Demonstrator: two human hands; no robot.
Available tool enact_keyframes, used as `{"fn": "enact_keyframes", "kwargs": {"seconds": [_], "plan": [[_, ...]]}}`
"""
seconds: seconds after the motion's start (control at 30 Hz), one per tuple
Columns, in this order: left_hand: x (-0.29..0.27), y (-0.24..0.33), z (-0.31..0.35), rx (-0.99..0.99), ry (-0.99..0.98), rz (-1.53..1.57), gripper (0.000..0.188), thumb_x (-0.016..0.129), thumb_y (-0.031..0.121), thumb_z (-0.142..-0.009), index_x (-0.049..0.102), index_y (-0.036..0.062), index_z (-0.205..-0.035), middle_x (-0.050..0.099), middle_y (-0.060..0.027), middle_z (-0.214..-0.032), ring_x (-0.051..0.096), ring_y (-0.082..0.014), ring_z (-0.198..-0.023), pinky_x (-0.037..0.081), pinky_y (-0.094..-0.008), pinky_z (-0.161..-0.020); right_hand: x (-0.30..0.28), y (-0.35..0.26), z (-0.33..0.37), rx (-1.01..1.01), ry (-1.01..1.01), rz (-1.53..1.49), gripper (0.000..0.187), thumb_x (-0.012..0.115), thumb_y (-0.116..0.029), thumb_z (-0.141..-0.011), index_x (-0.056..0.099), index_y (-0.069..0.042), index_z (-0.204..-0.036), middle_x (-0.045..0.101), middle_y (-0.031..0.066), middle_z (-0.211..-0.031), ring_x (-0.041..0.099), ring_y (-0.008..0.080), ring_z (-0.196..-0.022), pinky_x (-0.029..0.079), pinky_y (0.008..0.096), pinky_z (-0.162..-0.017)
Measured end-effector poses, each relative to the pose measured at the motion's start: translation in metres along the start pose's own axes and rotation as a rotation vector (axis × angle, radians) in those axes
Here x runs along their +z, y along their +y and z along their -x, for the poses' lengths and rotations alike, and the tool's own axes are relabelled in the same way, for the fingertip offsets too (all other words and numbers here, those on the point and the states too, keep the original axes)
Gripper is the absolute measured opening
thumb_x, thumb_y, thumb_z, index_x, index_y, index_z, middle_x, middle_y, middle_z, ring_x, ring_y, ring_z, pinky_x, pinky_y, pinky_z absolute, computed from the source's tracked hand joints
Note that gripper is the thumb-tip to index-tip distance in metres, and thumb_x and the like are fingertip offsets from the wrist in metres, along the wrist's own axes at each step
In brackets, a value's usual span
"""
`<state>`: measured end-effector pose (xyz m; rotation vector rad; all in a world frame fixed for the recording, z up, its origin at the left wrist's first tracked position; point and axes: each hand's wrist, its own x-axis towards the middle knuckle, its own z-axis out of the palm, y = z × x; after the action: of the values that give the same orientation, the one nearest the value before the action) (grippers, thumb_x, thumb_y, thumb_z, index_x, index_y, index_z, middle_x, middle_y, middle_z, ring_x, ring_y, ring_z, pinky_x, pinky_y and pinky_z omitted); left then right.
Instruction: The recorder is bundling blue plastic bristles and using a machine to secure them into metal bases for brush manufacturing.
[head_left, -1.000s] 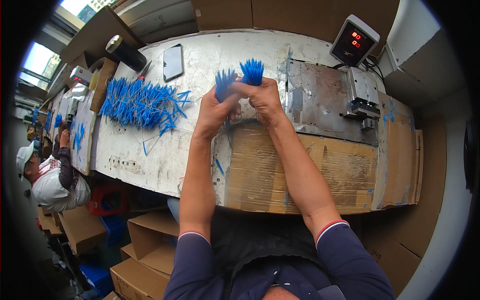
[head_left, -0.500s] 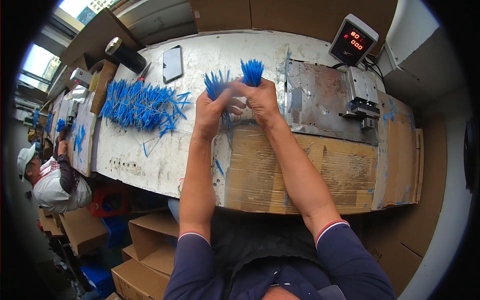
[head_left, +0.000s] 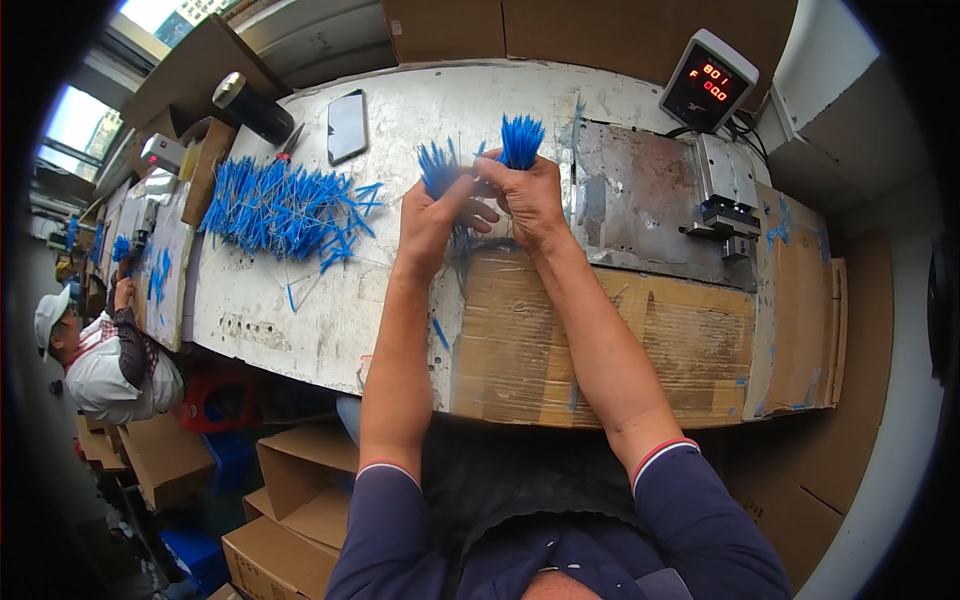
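My left hand is closed around a bundle of thin blue-ended wire sticks, which look like small brushes. Their blue ends point up, slightly fanned out and blurred. A second, tighter bundle of the same blue-ended sticks stands upright in my right hand, whose fingers wrap around it. The thumbs come close together between the bundles, where a single blue end shows. The lower stems are mostly hidden by my hands. A large pile of these sticks lies on the worktable to the left.
Beyond the pile are a phone, a dark cylinder and pliers. To the right lie a metal plate with a clamp-like fixture, a red-digit display and cardboard. At far left another person works.
Both hands have shifted slightly to the right with their bundles. A single blue end now shows between the hands. The pile has not visibly changed.
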<state>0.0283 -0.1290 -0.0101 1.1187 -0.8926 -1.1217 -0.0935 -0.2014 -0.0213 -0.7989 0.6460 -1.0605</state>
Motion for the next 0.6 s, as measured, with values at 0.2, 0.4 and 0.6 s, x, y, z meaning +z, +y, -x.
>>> {"fn": "enact_keyframes", "kwargs": {"seconds": [0.2,0.4,0.6], "plan": [[-0.008,-0.010,-0.005,0.014,0.044,0.108,0.021,0.058,0.020,-0.105,0.059,0.0005,-0.112,0.072,-0.0213,-0.112,0.076,-0.0300,-0.085,0.063,-0.0416,-0.075,-0.008,0.003,-0.011,-0.098,0.146,-0.006,0.008,0.079,-0.002,-0.083,0.073,-0.003,-0.089,0.069,0.0022,-0.080,0.057,0.0091,-0.060,0.039,0.0258,-0.048],[-0.003,-0.009,-0.003,0.004,0.044,0.029,0.023,0.058,0.022,-0.104,0.064,0.0001,-0.107,0.073,-0.0121,-0.096,0.073,-0.0215,-0.079,0.058,-0.0339,-0.073,0.004,0.001,-0.005,-0.129,0.263,-0.088,0.012,0.080,-0.004,-0.083,0.073,-0.003,-0.092,0.064,-0.0013,-0.072,0.047,0.0043,-0.048,0.033,0.0232,-0.041],[-0.004,-0.015,-0.005,0.048,-0.008,-0.053,0.020,0.053,0.020,-0.108,0.063,0.0026,-0.106,0.067,-0.0036,-0.086,0.061,-0.0105,-0.069,0.051,-0.0266,-0.063,0.012,-0.001,0.007,0.048,-0.006,-0.008,0.015,0.081,-0.005,-0.085,0.072,0.000,-0.095,0.068,0.0042,-0.074,0.054,0.0097,-0.046,0.044,0.0251,-0.039]]}}
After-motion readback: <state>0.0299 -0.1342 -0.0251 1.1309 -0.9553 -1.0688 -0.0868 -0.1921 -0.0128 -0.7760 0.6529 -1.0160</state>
